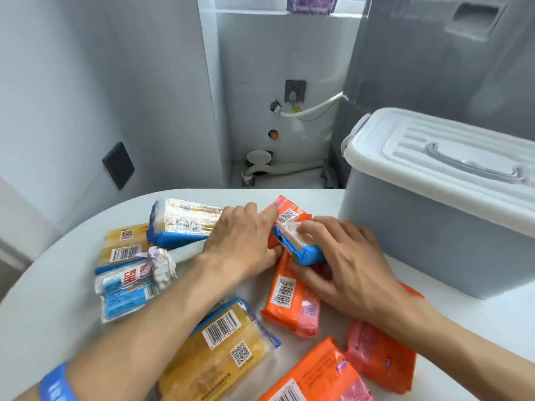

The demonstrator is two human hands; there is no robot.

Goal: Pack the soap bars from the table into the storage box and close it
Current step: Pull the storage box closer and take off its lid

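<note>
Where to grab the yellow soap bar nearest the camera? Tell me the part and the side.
Take the yellow soap bar across its two long edges near the middle, coming straight down from above. It lies flat on the table, barcode up, with bare surface along its right edge; the left forearm crosses its upper left end, so the right hand suits better.

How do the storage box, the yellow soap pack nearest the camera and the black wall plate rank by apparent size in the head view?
1. storage box, clearly largest, cut off at the right edge.
2. yellow soap pack, though its nearness to the camera inflates it and an arm covers part.
3. black wall plate, smallest, and farther away.
</note>
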